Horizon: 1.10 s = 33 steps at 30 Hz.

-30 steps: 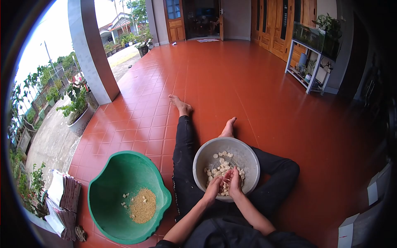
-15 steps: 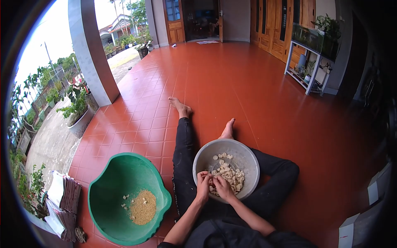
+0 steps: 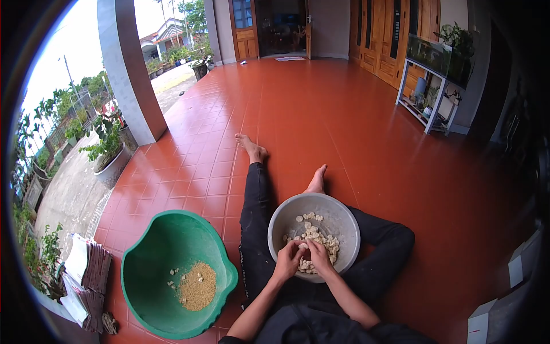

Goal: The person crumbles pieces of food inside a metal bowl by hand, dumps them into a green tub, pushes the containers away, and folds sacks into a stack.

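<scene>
A grey metal basin [image 3: 342, 221] rests between my legs, with many small pale, roundish flat pieces [image 3: 329, 243] heaped in it. Over its near side, my left hand [image 3: 289, 261] and my right hand [image 3: 318, 256] meet at the fingertips. Both are closed in a pinch around one pale flat piece [image 3: 303, 246], partly covered by the fingers. To the left on the floor stands a green plastic tub [image 3: 150, 258]. In it lie a mound of tan, coarse grain-like material [image 3: 198, 288] and a few pale crumbled bits [image 3: 172, 284].
Stacked papers or folded sacks [image 3: 87, 275] lie left of the tub. A square pillar [image 3: 129, 74] and a potted plant [image 3: 112, 163] stand along the porch edge. An aquarium on a white stand [image 3: 427, 86] is at the far right. Red tiles [image 3: 298, 114] cover the floor.
Both hands have risen slightly and shifted a little to the right over the basin, their fingertips still together. A pale piece now shows between them. The tub and basin stay put.
</scene>
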### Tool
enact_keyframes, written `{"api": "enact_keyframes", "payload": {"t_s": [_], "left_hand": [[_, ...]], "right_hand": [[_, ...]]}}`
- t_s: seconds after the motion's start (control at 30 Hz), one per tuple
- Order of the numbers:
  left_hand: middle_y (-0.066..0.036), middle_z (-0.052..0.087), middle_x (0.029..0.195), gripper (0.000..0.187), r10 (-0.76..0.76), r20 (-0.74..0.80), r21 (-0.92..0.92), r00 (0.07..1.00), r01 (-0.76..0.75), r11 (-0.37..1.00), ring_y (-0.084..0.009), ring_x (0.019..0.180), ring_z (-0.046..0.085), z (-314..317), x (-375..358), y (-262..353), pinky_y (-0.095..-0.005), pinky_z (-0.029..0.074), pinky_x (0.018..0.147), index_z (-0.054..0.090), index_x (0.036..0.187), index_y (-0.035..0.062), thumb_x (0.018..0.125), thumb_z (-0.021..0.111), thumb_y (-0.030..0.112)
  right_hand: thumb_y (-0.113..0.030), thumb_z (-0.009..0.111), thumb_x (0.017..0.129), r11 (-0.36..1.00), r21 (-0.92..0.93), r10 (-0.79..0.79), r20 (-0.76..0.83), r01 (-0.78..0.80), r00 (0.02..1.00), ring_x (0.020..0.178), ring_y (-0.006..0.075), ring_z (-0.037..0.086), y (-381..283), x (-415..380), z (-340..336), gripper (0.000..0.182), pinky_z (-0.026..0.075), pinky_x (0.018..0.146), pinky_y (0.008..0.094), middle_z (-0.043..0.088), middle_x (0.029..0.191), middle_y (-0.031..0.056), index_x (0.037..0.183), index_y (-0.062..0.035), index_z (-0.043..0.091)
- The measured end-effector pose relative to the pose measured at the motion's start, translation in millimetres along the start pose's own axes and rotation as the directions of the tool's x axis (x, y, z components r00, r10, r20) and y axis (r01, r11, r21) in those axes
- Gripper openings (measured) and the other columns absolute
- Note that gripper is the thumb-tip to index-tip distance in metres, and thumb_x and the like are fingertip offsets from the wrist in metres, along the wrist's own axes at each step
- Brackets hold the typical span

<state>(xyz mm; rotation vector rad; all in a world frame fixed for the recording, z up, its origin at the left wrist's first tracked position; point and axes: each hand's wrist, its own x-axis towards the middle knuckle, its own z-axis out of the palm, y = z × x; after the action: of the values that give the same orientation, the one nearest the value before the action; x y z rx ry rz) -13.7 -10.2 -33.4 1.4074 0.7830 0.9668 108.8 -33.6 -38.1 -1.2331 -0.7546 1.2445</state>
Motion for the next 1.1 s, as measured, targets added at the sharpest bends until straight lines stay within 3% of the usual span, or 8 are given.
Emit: {"api": "enact_keyframes", "payload": {"t_s": [0.07,0.23,0.37,0.47,0.57,0.7,0.8,1.1], "left_hand": [[-0.006,0.065,0.091,0.020,-0.037,-0.054,-0.132,0.998,0.030,0.991,-0.0111,0.084,0.061,-1,1,2,-0.0253,0.049,0.076,0.057,0.110,-0.0031,0.093,0.057,0.008],[-0.007,0.066,0.089,0.017,-0.025,-0.090,-0.122,0.996,0.014,0.992,-0.0116,0.082,0.062,-3,1,9,-0.0255,0.050,0.075,0.061,0.104,-0.0043,0.093,0.058,0.009],[-0.008,0.067,0.092,0.020,-0.031,-0.047,-0.161,0.998,0.023,0.987,-0.0133,0.085,0.064,-2,1,10,-0.0267,0.051,0.078,0.061,0.108,-0.0048,0.093,0.057,0.008],[-0.009,0.067,0.094,0.021,-0.020,-0.023,-0.149,1.000,0.017,0.989,-0.0139,0.086,0.064,-1,0,8,-0.0272,0.051,0.080,0.061,0.110,-0.0053,0.093,0.056,0.008],[-0.009,0.067,0.094,0.021,-0.035,-0.006,-0.088,0.999,0.034,0.996,-0.0141,0.086,0.064,-1,-1,13,-0.0275,0.051,0.080,0.060,0.110,-0.0055,0.093,0.056,0.007],[-0.009,0.067,0.095,0.022,0.004,-0.023,0.014,1.000,-0.003,1.000,-0.0139,0.088,0.064,-4,-2,15,-0.0270,0.051,0.080,0.060,0.112,-0.0055,0.093,0.056,0.006],[-0.009,0.067,0.095,0.022,0.052,-0.023,-0.004,0.998,-0.052,0.999,-0.0128,0.088,0.063,-6,-1,8,-0.0260,0.050,0.079,0.059,0.112,-0.0048,0.093,0.056,0.005],[-0.006,0.065,0.097,0.020,-0.026,0.123,0.004,0.992,0.025,1.000,-0.0118,0.090,0.060,-4,-5,20,-0.0247,0.048,0.080,0.059,0.112,-0.0014,0.093,0.055,0.004]], "right_hand": [[-0.029,0.049,0.098,0.992,0.122,0.036,-0.026,-0.032,0.999,0.060,0.0057,0.050,0,1,-1,0.028,0.043,0.053,0.0226,0.054,0.071,-0.0023,0.083,-0.0068,0.057],[-0.031,0.046,0.099,0.918,-0.292,-0.278,0.014,0.270,0.960,0.060,0.0049,0.050,14,8,-8,0.031,0.045,0.055,0.0215,0.054,0.071,-0.0026,0.079,-0.0080,0.053],[-0.027,0.046,0.099,0.945,-0.084,-0.321,-0.036,0.317,0.946,0.069,0.0065,0.054,9,2,6,0.027,0.046,0.060,0.0224,0.056,0.075,-0.0005,0.087,-0.0042,0.055],[-0.025,0.047,0.099,0.894,-0.247,-0.375,0.044,0.374,0.926,0.072,0.0089,0.056,-4,-4,4,0.026,0.048,0.065,0.0236,0.058,0.080,0.0008,0.092,-0.0021,0.056],[-0.024,0.048,0.098,0.857,-0.409,-0.269,0.159,0.312,0.950,0.079,0.0109,0.058,-6,-2,-9,0.025,0.049,0.072,0.0242,0.061,0.087,0.0025,0.100,-0.0010,0.058],[-0.025,0.051,0.097,0.911,-0.266,-0.240,0.284,0.316,0.928,0.093,0.0122,0.058,-5,1,-13,0.031,0.048,0.080,0.0257,0.061,0.105,0.0071,0.116,-0.0008,0.055],[-0.022,0.062,0.090,0.869,-0.349,-0.176,0.445,0.351,0.878,0.118,0.0205,0.050,-22,-5,-22,0.063,0.045,0.093,0.0327,0.040,0.138,0.0141,0.142,-0.0033,0.031],[-0.009,0.062,0.090,0.934,-0.231,-0.094,0.577,0.272,0.812,0.118,0.0169,0.049,-34,-11,-33,0.061,0.043,0.099,0.0317,0.045,0.133,0.0104,0.142,-0.0029,0.030]]}}
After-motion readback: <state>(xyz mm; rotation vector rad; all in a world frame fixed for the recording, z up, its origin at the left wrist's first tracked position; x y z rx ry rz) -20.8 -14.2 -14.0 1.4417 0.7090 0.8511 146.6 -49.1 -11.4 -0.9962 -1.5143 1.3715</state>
